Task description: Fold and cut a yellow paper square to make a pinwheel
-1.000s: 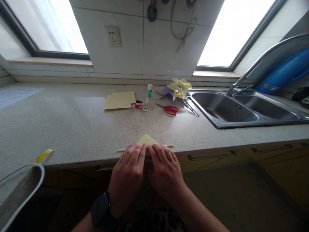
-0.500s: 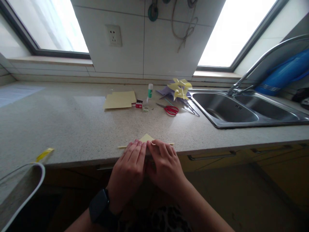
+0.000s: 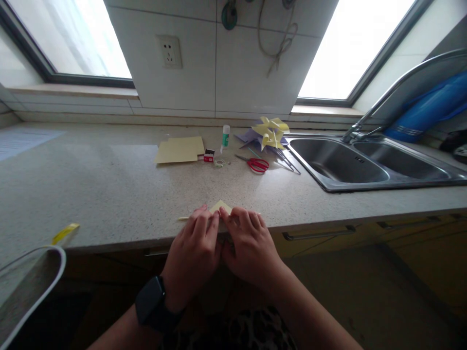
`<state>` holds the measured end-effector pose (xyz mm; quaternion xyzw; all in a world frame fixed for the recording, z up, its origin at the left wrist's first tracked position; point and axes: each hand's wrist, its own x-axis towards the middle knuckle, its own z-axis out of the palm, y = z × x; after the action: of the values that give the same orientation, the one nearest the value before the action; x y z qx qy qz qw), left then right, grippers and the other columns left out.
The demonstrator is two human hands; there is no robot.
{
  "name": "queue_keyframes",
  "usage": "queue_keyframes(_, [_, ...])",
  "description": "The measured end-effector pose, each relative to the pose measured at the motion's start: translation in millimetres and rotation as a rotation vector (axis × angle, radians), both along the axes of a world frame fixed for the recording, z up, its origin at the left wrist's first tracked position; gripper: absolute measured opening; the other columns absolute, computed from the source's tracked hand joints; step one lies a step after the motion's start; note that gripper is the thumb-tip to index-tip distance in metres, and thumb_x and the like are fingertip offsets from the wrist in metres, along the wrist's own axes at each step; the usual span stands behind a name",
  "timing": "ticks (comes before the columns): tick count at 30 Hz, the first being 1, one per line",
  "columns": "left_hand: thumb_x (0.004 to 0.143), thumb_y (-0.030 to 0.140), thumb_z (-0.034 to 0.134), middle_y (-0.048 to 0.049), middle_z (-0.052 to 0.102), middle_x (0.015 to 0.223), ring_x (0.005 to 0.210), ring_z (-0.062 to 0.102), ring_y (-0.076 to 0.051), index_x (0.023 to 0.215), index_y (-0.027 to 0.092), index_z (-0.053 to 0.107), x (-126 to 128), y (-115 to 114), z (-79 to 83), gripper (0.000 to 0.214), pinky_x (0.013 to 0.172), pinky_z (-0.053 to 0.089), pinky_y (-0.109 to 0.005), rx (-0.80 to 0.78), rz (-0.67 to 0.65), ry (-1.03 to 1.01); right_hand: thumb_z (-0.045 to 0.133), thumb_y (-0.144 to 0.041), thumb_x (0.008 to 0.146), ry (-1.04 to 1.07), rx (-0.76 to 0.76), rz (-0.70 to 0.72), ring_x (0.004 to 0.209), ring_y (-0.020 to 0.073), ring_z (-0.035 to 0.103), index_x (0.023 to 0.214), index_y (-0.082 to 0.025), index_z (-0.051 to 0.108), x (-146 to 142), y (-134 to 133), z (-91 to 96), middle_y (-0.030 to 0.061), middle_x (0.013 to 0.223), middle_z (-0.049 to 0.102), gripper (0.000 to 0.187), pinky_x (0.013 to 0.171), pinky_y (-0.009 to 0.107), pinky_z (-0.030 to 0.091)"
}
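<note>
A folded yellow paper [image 3: 220,206] lies at the front edge of the speckled counter [image 3: 109,189], only its pointed tip showing above my fingers. My left hand [image 3: 193,255], a dark watch on its wrist, and my right hand [image 3: 248,248] rest side by side on the paper, fingers stretched flat and pressing it down. A thin wooden stick [image 3: 183,218] lies under the paper and pokes out to the left of my left hand.
Farther back lie yellow paper sheets [image 3: 180,149], a small red box [image 3: 209,157], a glue stick [image 3: 225,135], red-handled scissors [image 3: 257,165] and a yellow paper pinwheel [image 3: 270,132]. A steel double sink [image 3: 365,165] with a tap is at the right. A yellow strip [image 3: 64,233] lies at the left edge.
Both hands have slid forward over the folded paper, so less of its tip shows. The stick's right end is now covered by my right hand.
</note>
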<state>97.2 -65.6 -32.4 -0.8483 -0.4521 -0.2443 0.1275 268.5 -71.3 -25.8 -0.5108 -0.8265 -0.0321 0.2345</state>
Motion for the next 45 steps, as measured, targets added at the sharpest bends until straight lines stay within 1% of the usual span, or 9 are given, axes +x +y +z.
queue_keyframes(4, [0.084,0.016,0.067,-0.0165,0.064,0.11,0.108,0.06,-0.033,0.134,0.001,0.06,0.3,0.1,1.5,0.053,0.108,0.05,-0.053,-0.025,0.009,0.028,0.057,-0.023,0.081,0.022,0.005,0.002,0.109,0.0309,0.052,0.141,-0.016,0.052,-0.8,0.6,0.1,0.0121,0.123,0.061,0.061,0.098,0.049,0.044])
queue_keyframes(8, [0.086,0.017,0.065,-0.0187,0.063,0.119,0.112,0.06,-0.033,0.139,-0.001,0.055,-0.5,0.5,-1.1,0.057,0.111,0.048,-0.052,-0.026,-0.004,0.026,0.056,-0.023,0.082,0.06,0.047,0.002,0.117,0.0323,0.052,0.13,-0.012,0.058,-0.4,1.8,-3.4,0.0137,0.123,0.062,0.049,0.108,0.05,0.041])
queue_keyframes(16, [0.088,0.015,0.054,-0.0222,0.064,0.13,0.122,0.06,-0.036,0.138,0.002,0.056,-1.9,3.1,-3.3,0.052,0.112,0.047,-0.054,-0.023,-0.032,0.038,0.055,-0.022,0.087,0.099,0.032,0.033,0.126,0.0294,0.053,0.136,-0.011,0.056,0.2,4.0,-2.9,0.0136,0.129,0.063,0.05,0.119,0.048,0.036])
queue_keyframes(21, [0.084,0.014,0.054,-0.0249,0.062,0.136,0.128,0.058,-0.037,0.138,-0.001,0.055,-2.7,5.2,-0.5,0.056,0.113,0.047,-0.054,-0.058,-0.042,0.022,0.054,-0.023,0.085,0.069,-0.032,0.003,0.137,0.0302,0.048,0.141,-0.01,0.055,-0.9,4.6,0.9,0.0138,0.14,0.06,0.058,0.122,0.047,0.033])
queue_keyframes(25, [0.084,0.014,0.053,-0.0258,0.057,0.142,0.134,0.053,-0.037,0.141,-0.001,0.052,-4.0,6.5,0.0,0.06,0.115,0.044,-0.054,-0.094,-0.06,0.01,0.055,-0.025,0.082,0.015,-0.066,0.014,0.148,0.0287,0.037,0.148,-0.007,0.049,-0.8,5.8,2.2,0.0135,0.156,0.047,0.069,0.126,0.045,0.026])
queue_keyframes(30, [0.084,0.019,0.053,-0.0295,0.05,0.149,0.14,0.046,-0.039,0.144,-0.006,0.047,-5.3,10.7,2.1,0.065,0.117,0.04,-0.053,-0.134,-0.057,0.051,0.057,-0.032,0.081,-0.058,-0.166,0.007,0.149,0.0283,0.035,0.152,-0.005,0.043,-0.8,12.9,13.3,0.0165,0.158,0.04,0.077,0.126,0.044,0.026])
queue_keyframes(35, [0.081,0.024,0.053,-0.0329,0.044,0.151,0.143,0.043,-0.04,0.145,-0.009,0.044,-3.9,18.8,13.4,0.073,0.119,0.037,-0.053,-0.222,-0.043,0.138,0.059,-0.036,0.078,-0.134,-0.235,0.038,0.152,0.0295,0.028,0.154,-0.001,0.036,2.9,23.5,24.4,0.0197,0.162,0.03,0.087,0.126,0.044,0.023])
queue_keyframes(40, [0.079,0.03,0.053,-0.0328,0.044,0.151,0.142,0.044,-0.039,0.146,-0.01,0.044,-3.1,26.1,28.6,0.078,0.12,0.035,-0.048,-0.297,-0.043,0.225,0.06,-0.042,0.077,-0.168,-0.292,0.085,0.153,0.0296,0.022,0.157,-0.001,0.029,7.0,32.4,27.4,0.0188,0.164,0.023,0.094,0.127,0.044,0.02])
queue_keyframes(45, [0.078,0.035,0.054,-0.0322,0.039,0.154,0.146,0.038,-0.038,0.148,-0.009,0.04,-4.4,32.8,34.9,0.083,0.121,0.032,-0.047,-0.34,-0.047,0.252,0.063,-0.049,0.076,-0.191,-0.319,0.111,0.155,0.0303,0.017,0.158,0.0,0.025,8.0,40.6,29.8,0.0204,0.165,0.017,0.102,0.127,0.043,0.017])
